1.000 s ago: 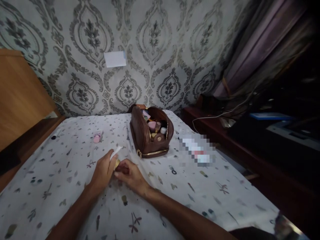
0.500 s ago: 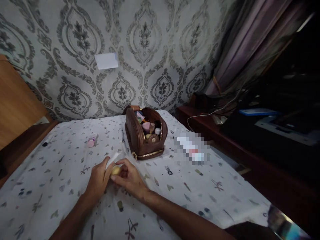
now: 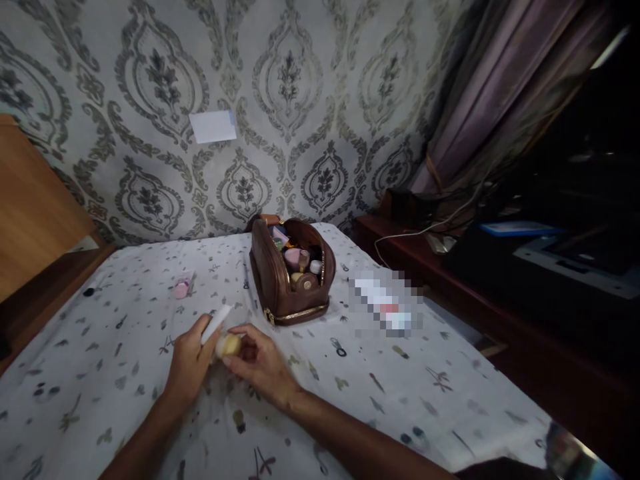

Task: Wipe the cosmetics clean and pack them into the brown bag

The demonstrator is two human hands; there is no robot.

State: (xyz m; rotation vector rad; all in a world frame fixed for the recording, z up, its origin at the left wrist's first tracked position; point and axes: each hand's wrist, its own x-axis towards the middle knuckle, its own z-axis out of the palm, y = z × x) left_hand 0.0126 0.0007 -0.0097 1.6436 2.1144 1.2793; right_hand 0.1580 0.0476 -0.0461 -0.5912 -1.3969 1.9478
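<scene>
My left hand [image 3: 186, 360] is closed on a white strip [image 3: 217, 324] that sticks up past the thumb. Something clear, perhaps plastic wrapping, seems to lie between my two hands, but it is too blurred to be sure. In my right hand [image 3: 263, 365], thumb and fingers pinch a small yellow rounded piece [image 3: 230, 345] that looks like a makeup sponge. Just beyond stands a brown cosmetic bag [image 3: 273, 290], unzipped at the top. Pink, white and yellow items show inside it.
On the patterned white sheet [image 3: 310, 380], a small pink item [image 3: 183, 285] lies to the left. A pixelated white object [image 3: 383, 300] lies right of the bag. A wooden headboard [image 3: 45, 207] borders the left, and a dark red ledge with cables [image 3: 395, 230] runs along the right.
My left hand has drawn slightly left and down with the white strip. More of the yellow piece now shows between my hands. The bag has stayed in place.
</scene>
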